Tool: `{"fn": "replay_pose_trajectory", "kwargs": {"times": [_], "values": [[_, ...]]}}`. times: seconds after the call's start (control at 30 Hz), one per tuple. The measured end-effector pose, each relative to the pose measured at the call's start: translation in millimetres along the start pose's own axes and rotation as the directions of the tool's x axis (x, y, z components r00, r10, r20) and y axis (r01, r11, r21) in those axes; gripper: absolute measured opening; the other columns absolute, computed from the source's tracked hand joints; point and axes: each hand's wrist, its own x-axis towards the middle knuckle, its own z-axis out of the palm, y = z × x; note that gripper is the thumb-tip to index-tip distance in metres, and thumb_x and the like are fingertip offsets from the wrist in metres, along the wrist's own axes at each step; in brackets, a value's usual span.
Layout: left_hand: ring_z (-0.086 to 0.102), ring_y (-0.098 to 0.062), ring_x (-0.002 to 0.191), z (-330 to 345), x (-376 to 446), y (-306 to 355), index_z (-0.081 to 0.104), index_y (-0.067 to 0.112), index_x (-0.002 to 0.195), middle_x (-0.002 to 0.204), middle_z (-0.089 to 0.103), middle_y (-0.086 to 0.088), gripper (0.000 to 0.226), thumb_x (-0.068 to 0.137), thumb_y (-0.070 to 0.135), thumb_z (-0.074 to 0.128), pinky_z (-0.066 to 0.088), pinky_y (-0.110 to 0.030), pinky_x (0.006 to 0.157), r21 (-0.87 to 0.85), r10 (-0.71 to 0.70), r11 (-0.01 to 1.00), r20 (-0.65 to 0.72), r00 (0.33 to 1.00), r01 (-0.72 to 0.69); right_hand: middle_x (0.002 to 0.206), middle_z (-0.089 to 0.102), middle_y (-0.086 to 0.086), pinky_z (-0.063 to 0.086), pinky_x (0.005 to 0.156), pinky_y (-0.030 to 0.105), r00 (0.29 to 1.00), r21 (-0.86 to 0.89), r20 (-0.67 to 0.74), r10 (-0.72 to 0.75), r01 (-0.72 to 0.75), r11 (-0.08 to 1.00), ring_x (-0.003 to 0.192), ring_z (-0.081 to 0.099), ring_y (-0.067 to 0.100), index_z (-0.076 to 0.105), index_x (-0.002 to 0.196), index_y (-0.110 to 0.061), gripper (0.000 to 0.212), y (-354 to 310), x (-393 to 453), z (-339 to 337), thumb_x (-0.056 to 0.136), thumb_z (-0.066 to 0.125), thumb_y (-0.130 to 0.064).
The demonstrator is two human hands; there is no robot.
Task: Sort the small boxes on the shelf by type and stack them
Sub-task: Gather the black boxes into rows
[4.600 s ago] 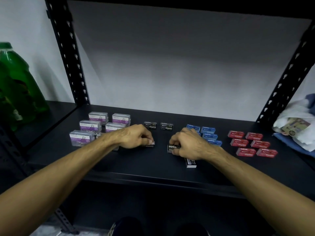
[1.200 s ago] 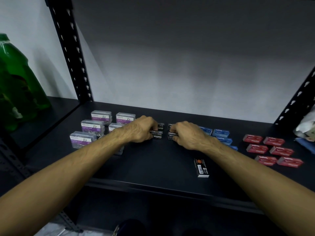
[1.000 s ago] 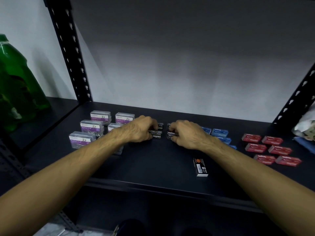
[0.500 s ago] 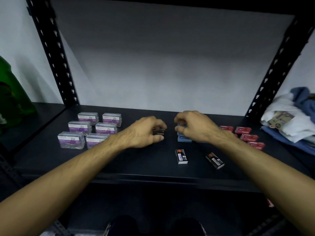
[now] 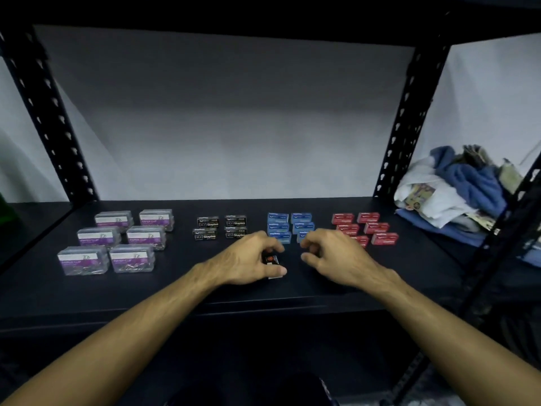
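Black metal shelving with punched uprights is standing against a pale grey wall, and its dark shelf board is carrying four groups of small boxes in rows. Six clear paper clip boxes with purple labels are sitting at the left, two across and three deep. Four black staple boxes are lying beside them toward the middle, in a two-by-two block. Blue boxes are sitting next, and red boxes are lying farther right; the hands are hiding the nearest ones of both groups. A heap of blue and white cloth is resting on the neighbouring shelf at the far right.

Both bare forearms are reaching in from the bottom of the view, palms down, over the front part of the board. The left hand is pinching a black box with an orange mark between thumb and fingers, in front of the blue group. The right hand is hovering just beside it, fingers curled and thumb a little apart from them; whether anything is under it, I cannot tell. The two hands are near each other but not touching.
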Motion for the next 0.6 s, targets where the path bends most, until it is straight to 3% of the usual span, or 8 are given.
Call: {"fn": "replay_pose_trajectory", "kwargs": {"times": [0.17, 0.27, 0.37, 0.5, 0.6], "values": [[0.055, -0.012, 0.108, 4.8, 3.6, 4.8, 0.058, 0.025, 0.129, 0.114, 0.051, 0.007, 0.072, 0.072, 0.067, 0.071, 0.047, -0.031, 0.095, 0.068, -0.105, 0.992, 0.011, 0.994, 0.104, 0.099, 0.055, -0.009, 0.042, 0.071, 0.028, 0.993, -0.022, -0.036, 0.108, -0.109, 0.994, 0.087, 0.057, 0.012, 0.063, 0.108, -0.024, 0.025, 17.8, -20.4, 12.1, 0.092, 0.059, -0.043], [0.058, -0.014, 0.101, 6.5, 5.2, 9.9, 0.058, 0.02, 0.125, 0.113, 0.059, 0.003, 0.077, 0.069, 0.073, 0.069, 0.051, -0.034, 0.088, 0.118, -0.173, 0.978, -0.025, 0.985, 0.174, 0.106, 0.055, -0.006, 0.042, 0.072, 0.031, 0.978, -0.016, -0.043, 0.205, -0.206, 0.978, 0.09, 0.057, 0.013, 0.061, 0.11, -0.023, 0.034, 25.9, -26.2, 17.1, 0.094, 0.052, -0.052], [0.058, -0.013, 0.088, 9.3, 6.6, 12.9, 0.059, 0.02, 0.114, 0.093, 0.059, 0.01, 0.067, 0.07, 0.07, 0.07, 0.049, -0.03, 0.074, 0.13, -0.2, 0.971, -0.03, 0.979, 0.202, 0.106, 0.056, -0.004, 0.04, 0.07, 0.031, 0.962, -0.026, -0.037, 0.272, -0.273, 0.962, 0.092, 0.057, 0.015, 0.062, 0.112, -0.021, 0.044, 31.4, -28.5, 19.3, 0.093, 0.049, -0.058], [0.055, -0.01, 0.075, 11.6, 8.5, 14.7, 0.062, 0.02, 0.112, 0.073, 0.051, 0.014, 0.045, 0.076, 0.045, 0.074, 0.038, -0.022, 0.061, 0.081, -0.185, 0.979, -0.026, 0.982, 0.187, 0.098, 0.054, -0.004, 0.039, 0.068, 0.031, 0.962, -0.025, -0.016, 0.274, -0.275, 0.961, 0.085, 0.053, 0.013, 0.067, 0.102, -0.021, 0.042, 33.7, -28.9, 20.6, 0.091, 0.052, -0.058], [0.055, -0.009, 0.078, 8.7, 10.4, 15.6, 0.063, 0.021, 0.116, 0.081, 0.052, 0.015, 0.041, 0.077, 0.026, 0.072, 0.038, -0.019, 0.061, 0.088, -0.126, 0.988, 0.015, 0.992, 0.124, 0.095, 0.052, -0.005, 0.039, 0.067, 0.03, 0.965, -0.013, -0.01, 0.263, -0.263, 0.965, 0.084, 0.052, 0.012, 0.068, 0.098, -0.021, 0.039, 34.4, -28.1, 21.0, 0.091, 0.053, -0.056]]}}
